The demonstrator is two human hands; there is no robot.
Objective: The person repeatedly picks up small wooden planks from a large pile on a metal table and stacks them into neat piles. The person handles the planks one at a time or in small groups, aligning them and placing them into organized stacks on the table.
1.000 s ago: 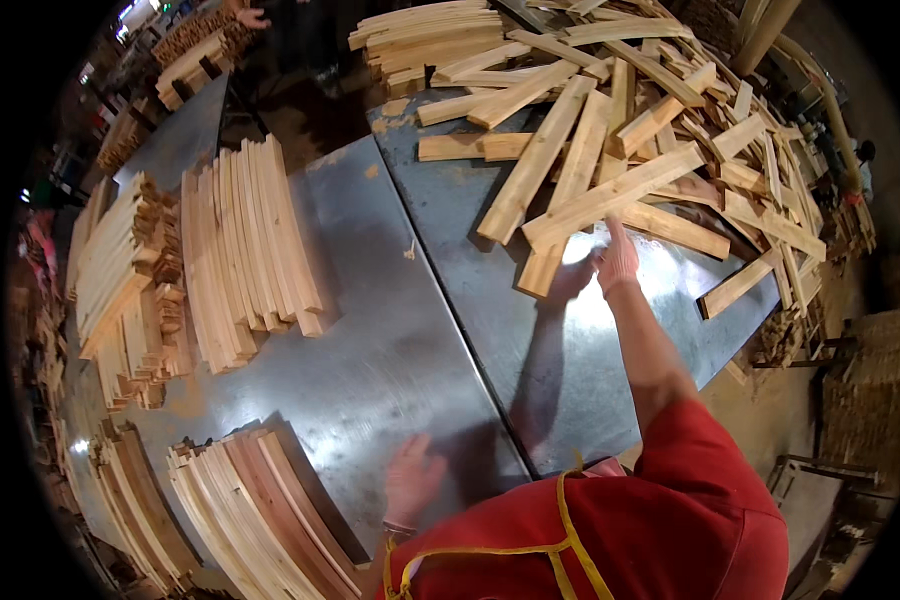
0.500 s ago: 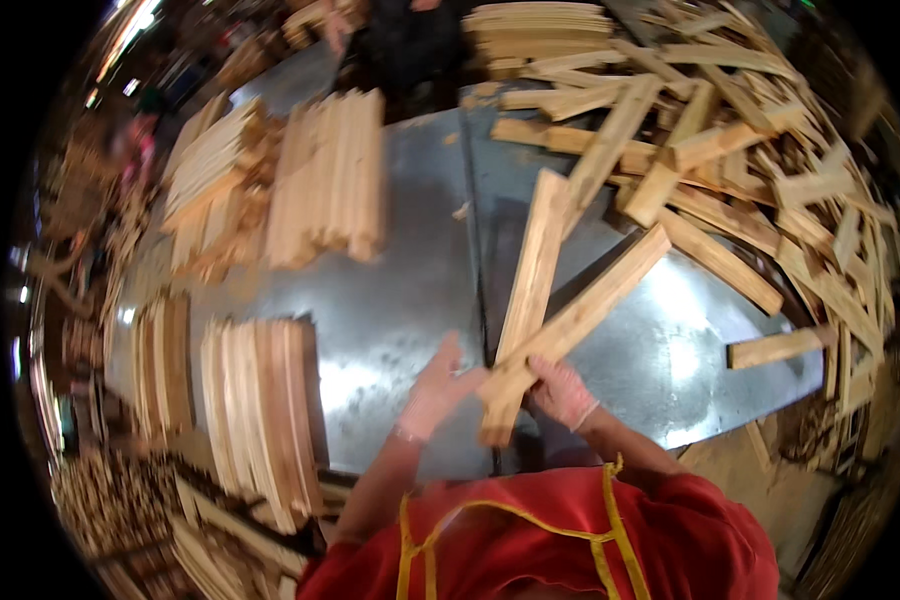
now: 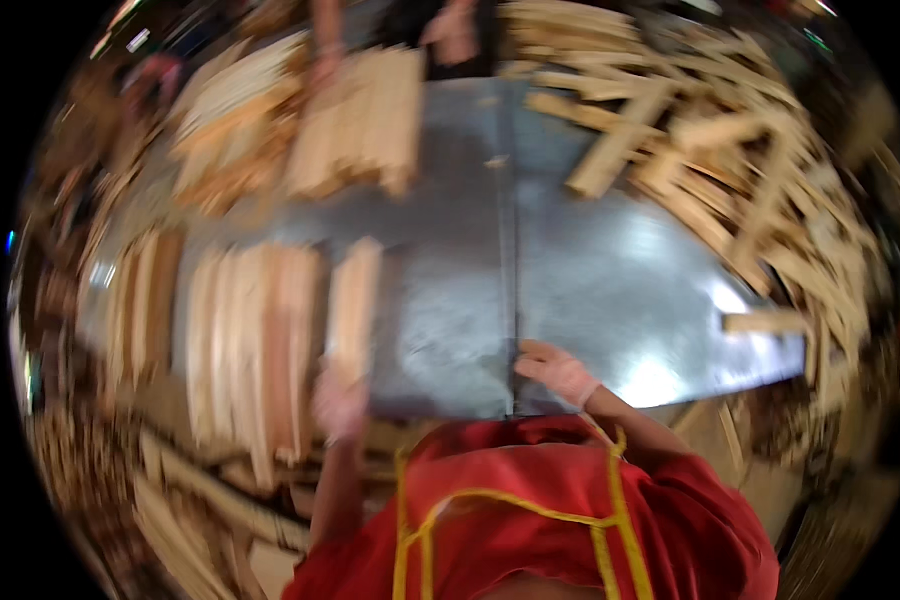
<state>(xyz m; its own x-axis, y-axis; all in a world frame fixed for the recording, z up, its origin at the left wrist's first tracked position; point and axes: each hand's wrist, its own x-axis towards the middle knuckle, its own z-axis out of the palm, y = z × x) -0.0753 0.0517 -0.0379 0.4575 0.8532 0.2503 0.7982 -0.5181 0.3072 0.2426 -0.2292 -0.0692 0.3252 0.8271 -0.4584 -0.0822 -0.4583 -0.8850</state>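
Observation:
My left hand [image 3: 342, 405], blurred by motion, is closed round the near end of light wooden slats [image 3: 356, 300]. They seem to be two lying together, but blur hides the exact number. They point away from me, just right of a row of slats [image 3: 255, 340] set side by side, with a narrow gap between. My right hand [image 3: 560, 374] is over the metal table [image 3: 450, 330] near its front edge, by the seam. It holds nothing, its fingers reaching left and slightly bent, the thumb apart.
A loose heap of slats [image 3: 710, 200] covers the right and far right, one slat [image 3: 765, 322] lying alone near the edge. More stacks [image 3: 360, 120] stand at the far left. Another person's hands [image 3: 452, 35] show at the far side.
The two crossed slats from the table's middle are gone from there; my left hand has moved left, now gripping slats beside the row. My right hand has let go of its slat.

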